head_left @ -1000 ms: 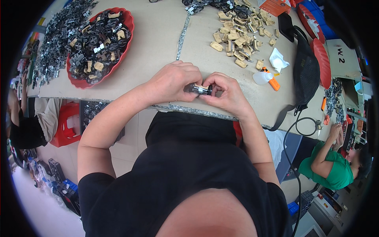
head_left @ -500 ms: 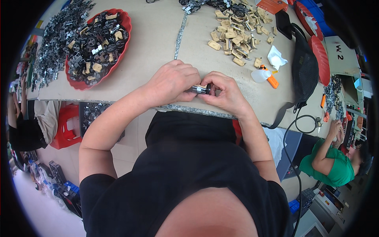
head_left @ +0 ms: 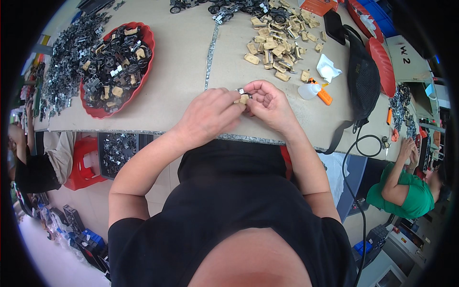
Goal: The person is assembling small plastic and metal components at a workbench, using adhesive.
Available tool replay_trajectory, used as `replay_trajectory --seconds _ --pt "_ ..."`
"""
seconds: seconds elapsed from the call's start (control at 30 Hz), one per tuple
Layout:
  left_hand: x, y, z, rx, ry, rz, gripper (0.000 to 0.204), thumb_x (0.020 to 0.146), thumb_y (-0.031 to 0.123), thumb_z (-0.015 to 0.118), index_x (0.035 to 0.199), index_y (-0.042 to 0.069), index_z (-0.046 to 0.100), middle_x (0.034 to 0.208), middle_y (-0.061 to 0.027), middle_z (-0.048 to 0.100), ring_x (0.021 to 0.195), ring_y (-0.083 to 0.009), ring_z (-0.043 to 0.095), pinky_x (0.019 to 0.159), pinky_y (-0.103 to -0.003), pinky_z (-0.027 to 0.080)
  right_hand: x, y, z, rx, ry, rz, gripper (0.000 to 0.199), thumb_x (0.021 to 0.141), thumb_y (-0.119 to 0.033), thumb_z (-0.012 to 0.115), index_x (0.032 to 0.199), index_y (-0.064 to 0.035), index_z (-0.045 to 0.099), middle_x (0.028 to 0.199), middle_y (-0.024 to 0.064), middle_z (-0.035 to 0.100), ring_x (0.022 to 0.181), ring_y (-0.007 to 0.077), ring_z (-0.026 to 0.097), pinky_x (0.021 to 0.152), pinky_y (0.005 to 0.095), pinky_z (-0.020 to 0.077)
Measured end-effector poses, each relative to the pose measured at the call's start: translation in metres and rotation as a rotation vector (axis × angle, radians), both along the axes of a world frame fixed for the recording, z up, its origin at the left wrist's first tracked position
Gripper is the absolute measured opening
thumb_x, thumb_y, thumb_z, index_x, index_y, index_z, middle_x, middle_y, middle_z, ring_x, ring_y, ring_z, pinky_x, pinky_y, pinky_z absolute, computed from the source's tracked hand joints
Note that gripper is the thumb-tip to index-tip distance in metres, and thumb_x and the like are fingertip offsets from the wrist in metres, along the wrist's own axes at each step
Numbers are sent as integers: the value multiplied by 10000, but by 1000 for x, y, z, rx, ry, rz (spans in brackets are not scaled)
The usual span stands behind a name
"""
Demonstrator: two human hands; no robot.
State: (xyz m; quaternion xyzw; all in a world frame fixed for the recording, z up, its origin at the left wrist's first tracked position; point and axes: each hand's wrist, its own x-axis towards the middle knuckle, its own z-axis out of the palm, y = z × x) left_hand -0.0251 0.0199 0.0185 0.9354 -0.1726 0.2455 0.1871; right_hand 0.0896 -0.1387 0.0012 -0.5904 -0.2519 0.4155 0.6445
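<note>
Between my two hands, just above the table's near edge, is a small toy vehicle part [head_left: 244, 99] with a tan piece and a dark and silvery body. My left hand [head_left: 210, 115] curls over its left side and hides much of it. Thumb and fingers of my right hand [head_left: 270, 105] pinch it from the right. Beyond my hands lies a loose pile of tan plastic pieces [head_left: 272, 48]. On the left stands a red scalloped tray [head_left: 151, 60] heaped with black wheeled assemblies, some with tan pieces on them.
Small dark parts [head_left: 71, 57] spread left of the tray. To the right lie a white bottle [head_left: 309, 91], an orange cutter [head_left: 323, 95], a white scrap [head_left: 328, 69], a phone [head_left: 334, 27] and a black bag [head_left: 362, 81]. A person in green [head_left: 406, 193] works at the right.
The part between my hands has turned, and its tan side now shows more. My left hand has shifted slightly lower, its back turned up. The whole view has tilted a little.
</note>
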Motion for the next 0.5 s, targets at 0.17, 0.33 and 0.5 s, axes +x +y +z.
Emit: replay_trajectory --seconds 0.17,0.33,0.5 --pt "2 -9 2 -1062 575 260 419 694 -28 613 1091 2 483 1020 -79 534 843 -123 539 683 -225 456 -3 1 1 -7 -43 -10 247 793 16 549 1031 15 485 878 31 545 727 29 532 642 173 443" --pt "9 -12 2 -1151 719 222 362 738 -52 549 1090 -26 467 952 -41 566 807 -47 521 686 -197 442 -5 0 -1 -5 -72 -30 270 765 18 576 1019 15 487 894 38 542 714 20 526 632 166 440" --pt "8 -16 7 -1209 711 219 349 743 -64 536 1082 -26 468 924 -39 572 806 -44 523 690 -184 431 -6 1 3 -22 -54 -47 326 730 38 598 1031 11 475 909 36 531 719 19 515 631 165 444"
